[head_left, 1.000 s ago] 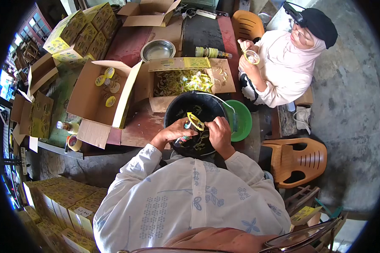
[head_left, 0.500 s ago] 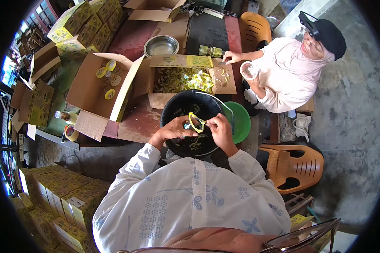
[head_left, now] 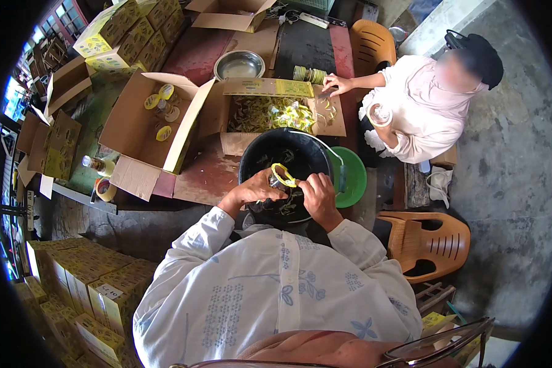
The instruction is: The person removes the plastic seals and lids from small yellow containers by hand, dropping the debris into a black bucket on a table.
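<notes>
My left hand [head_left: 259, 191] is wrapped round a small cup [head_left: 282, 180] with a yellow rim, tilted above the black bucket [head_left: 257, 150]. The fingers of my right hand [head_left: 313, 190] pinch at the right side of that rim; whether a small strip is between them is too small to tell. Thin pale yellowish shreds lie inside the bucket. A green basin [head_left: 354, 178] sits against its right side. Just behind stands an open carton [head_left: 236, 141] holding a heap of yellow and white scraps [head_left: 288, 115].
Open cartons [head_left: 138, 138], stacked boxes [head_left: 104, 34], a metal bowl [head_left: 239, 58] and cup stacks [head_left: 310, 75] are on the table. A co-worker [head_left: 423, 116] holds a cup, one hand [head_left: 340, 84] outstretched. An orange chair [head_left: 441, 239] is at right, more boxes [head_left: 86, 282] at lower left.
The co-worker has lowered the cup and stretched a hand leftward toward the carton flap and cup stack. My hands remain at the yellow-rimmed cup, turning it slightly.
</notes>
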{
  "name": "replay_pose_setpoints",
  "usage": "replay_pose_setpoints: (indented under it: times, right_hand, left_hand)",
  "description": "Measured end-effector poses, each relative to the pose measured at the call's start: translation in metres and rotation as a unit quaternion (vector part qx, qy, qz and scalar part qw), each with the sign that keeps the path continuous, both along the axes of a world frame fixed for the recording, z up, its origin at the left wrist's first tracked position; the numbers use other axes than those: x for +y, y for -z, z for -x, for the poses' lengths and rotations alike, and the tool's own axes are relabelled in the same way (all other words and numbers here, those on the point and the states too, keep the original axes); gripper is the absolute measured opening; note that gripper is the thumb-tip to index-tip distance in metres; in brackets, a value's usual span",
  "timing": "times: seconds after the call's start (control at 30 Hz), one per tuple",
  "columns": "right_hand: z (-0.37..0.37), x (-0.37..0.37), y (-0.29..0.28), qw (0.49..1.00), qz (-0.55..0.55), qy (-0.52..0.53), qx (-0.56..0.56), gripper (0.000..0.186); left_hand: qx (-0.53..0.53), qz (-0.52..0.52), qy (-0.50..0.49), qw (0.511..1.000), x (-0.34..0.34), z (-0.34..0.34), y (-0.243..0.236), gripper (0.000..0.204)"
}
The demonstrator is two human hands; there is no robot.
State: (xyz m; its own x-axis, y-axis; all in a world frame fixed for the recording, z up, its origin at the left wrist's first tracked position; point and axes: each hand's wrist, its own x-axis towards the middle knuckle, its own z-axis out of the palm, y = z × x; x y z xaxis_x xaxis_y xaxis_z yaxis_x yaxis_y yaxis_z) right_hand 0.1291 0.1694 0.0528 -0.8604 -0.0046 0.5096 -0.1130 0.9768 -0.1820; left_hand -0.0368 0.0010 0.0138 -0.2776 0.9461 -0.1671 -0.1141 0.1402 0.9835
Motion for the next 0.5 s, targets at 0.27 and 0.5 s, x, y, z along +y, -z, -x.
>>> replay_pose_setpoints:
  times: [0.27, 0.5]
  right_hand:
    - [0.006, -0.007, 0.004, 0.990, 0.133, 0.048, 0.001, 0.008]
    - [0.003, -0.001, -0.008, 0.988, 0.146, 0.042, -0.015, 0.009]
  left_hand:
    - [-0.210, -0.009, 0.045, 0.977, -0.004, 0.006, 0.007, 0.056]
    - [-0.029, -0.033, 0.034, 0.998, -0.001, 0.013, 0.009, 0.058]
